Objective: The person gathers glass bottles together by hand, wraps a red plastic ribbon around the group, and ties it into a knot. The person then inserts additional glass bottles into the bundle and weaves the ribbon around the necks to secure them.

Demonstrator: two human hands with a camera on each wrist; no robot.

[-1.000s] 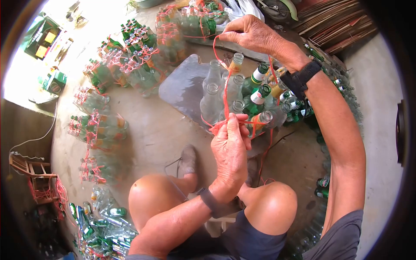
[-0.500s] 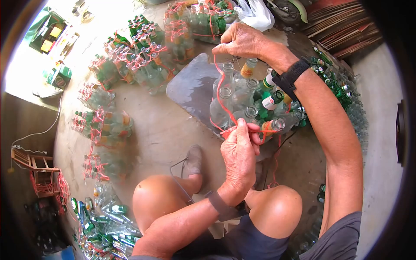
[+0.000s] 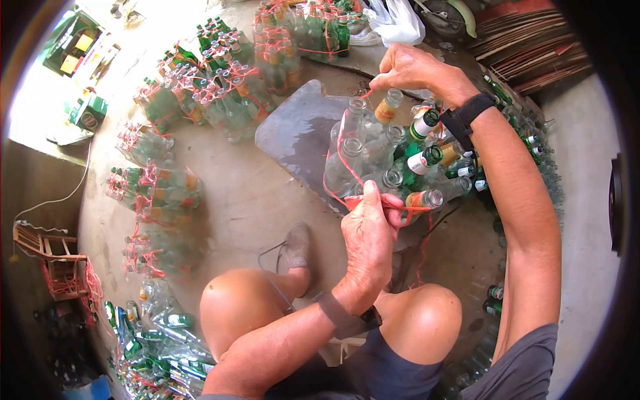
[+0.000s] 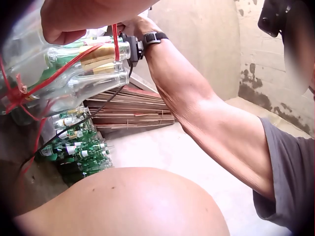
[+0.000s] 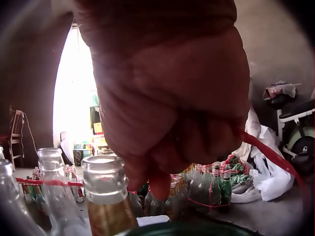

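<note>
My left hand (image 3: 369,233) pinches a red plastic string (image 3: 351,167) at the near edge of a cluster of glass bottles. From the pinch the string runs up along the left-hand clear bottles (image 3: 345,157) toward my right hand (image 3: 421,70). That hand has its fingers curled round the string, over the far side of the cluster and close above an orange-labelled bottle (image 3: 389,107). In the right wrist view the string (image 5: 273,157) trails from the curled fingers. Green bottles with white neck labels (image 3: 423,160) stand mid-cluster. A loop of string circles a near bottle's neck (image 3: 430,199).
A flat grey board (image 3: 293,127) lies left of the cluster. Tied bundles of bottles (image 3: 160,190) line the left and far floor. Loose bottles (image 3: 163,340) lie at lower left, more (image 3: 527,147) along the right wall. A small wooden chair (image 3: 63,267) holds red string.
My right hand has moved right, over the far bottles. The string, first stretched upward between the hands, now lies lower along the left bottles. My left hand keeps its pinch.
</note>
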